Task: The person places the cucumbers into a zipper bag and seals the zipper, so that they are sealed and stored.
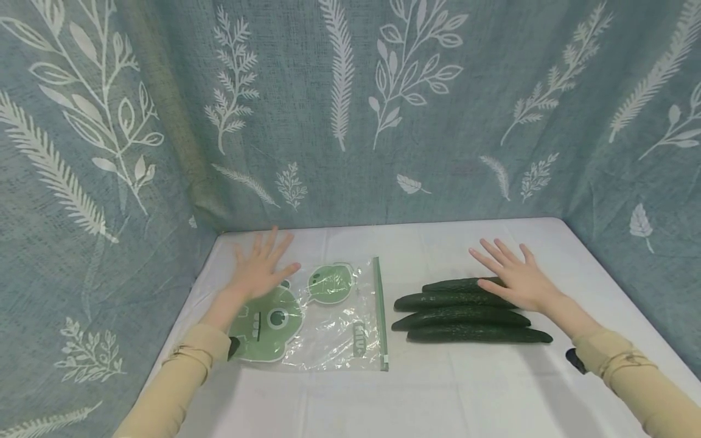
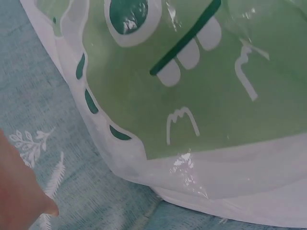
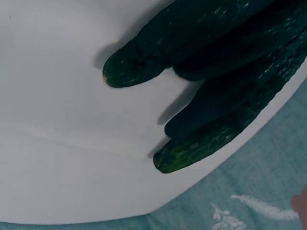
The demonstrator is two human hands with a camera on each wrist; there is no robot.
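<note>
Fingers spread, my left hand (image 1: 260, 269) hovers over the upper left part of a clear zip bag (image 1: 334, 334) lying flat. The bag carries a green cartoon monster print (image 2: 206, 115) and has a green slider strip (image 1: 380, 304) along its right side. Several dark green cucumbers (image 1: 465, 315) lie side by side to the bag's right. Above their right ends is my right hand (image 1: 517, 280), also spread and holding nothing. In the right wrist view the ends of the cucumbers (image 3: 201, 110) show close up, with only a bit of the hand at the edge.
A white cloth (image 1: 350, 401) covers the table under the bag and cucumbers. Blue-green curtain fabric (image 1: 306, 121) with white leaf prints stands behind the table and on both sides.
</note>
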